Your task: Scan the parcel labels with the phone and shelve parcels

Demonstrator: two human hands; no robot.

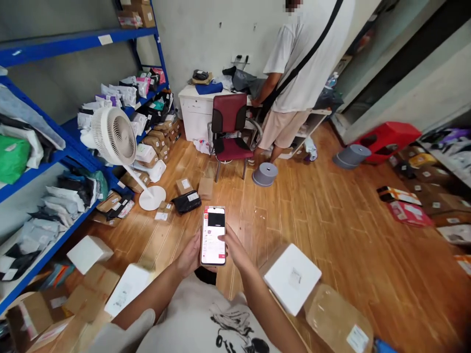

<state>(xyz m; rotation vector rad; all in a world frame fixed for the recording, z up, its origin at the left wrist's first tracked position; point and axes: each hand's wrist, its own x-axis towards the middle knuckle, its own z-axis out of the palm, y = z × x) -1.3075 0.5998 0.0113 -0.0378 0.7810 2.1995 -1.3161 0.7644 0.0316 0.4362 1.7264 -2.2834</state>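
A lit phone [213, 247] is held between the left hand [190, 253] and the right hand [233, 245] above the wooden floor [294, 211]; its screen [213, 240] is perhaps touched by the right thumb [222, 238].

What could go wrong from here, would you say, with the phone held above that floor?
The phone could slip from between the left hand and right hand and hit the floor. With eyes on the screen, someone stepping forward might trip on the black parcel. The fan, standing close to the shelves, might be knocked over.
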